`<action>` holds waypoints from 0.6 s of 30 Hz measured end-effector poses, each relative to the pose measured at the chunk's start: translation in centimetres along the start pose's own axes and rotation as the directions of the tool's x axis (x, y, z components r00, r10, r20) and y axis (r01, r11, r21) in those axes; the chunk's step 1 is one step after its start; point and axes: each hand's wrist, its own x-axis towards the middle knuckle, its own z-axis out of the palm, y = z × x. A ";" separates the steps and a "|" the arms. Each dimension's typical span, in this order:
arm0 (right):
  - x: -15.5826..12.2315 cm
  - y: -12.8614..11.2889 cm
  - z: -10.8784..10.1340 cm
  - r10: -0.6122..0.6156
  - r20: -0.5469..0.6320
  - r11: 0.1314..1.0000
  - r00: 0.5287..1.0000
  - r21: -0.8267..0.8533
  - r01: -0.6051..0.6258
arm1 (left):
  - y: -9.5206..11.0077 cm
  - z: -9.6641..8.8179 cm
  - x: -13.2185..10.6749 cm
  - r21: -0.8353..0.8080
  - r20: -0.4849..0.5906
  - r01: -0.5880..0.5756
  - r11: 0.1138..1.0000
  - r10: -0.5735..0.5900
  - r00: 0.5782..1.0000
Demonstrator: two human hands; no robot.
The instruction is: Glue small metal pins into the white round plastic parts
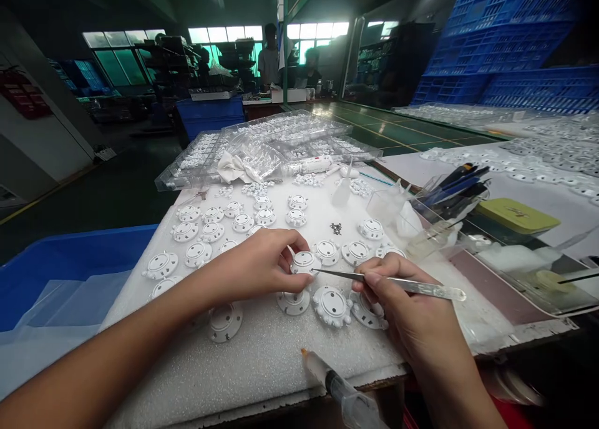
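Observation:
My left hand [262, 263] pinches a small round white plastic part [304, 261] with its fingers closed round it, just above the white foam pad [262, 360]. My right hand [397, 295] grips metal tweezers [397, 282], whose tip points left and touches the held part. Several more round white parts [199, 232] lie in rows on the pad, and three sit right below my hands [331, 305]. A small heap of tiny dark screws [336, 228] lies farther back on the pad.
A syringe [334, 385] lies at the pad's near edge. Clear trays of white parts [281, 138] stand behind. A clear box with pens [456, 188] and a yellow tin [517, 215] are on the right. A blue bin [60, 260] is on the left. People stand far back.

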 end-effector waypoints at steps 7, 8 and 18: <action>0.1 -0.5 0.0 -0.039 0.042 0.995 0.998 -0.086 0.042 | -0.2 0.0 0.1 -0.005 0.000 0.001 1.000 -0.001 1.000; 0.0 -0.6 0.0 -0.036 0.037 0.996 0.999 -0.085 0.039 | -0.2 0.0 0.1 -0.004 0.002 0.003 1.000 -0.003 1.000; -0.2 -1.0 0.2 -0.049 0.039 0.993 0.998 -0.103 0.052 | -0.3 0.0 0.1 -0.012 0.012 0.000 1.000 0.000 1.000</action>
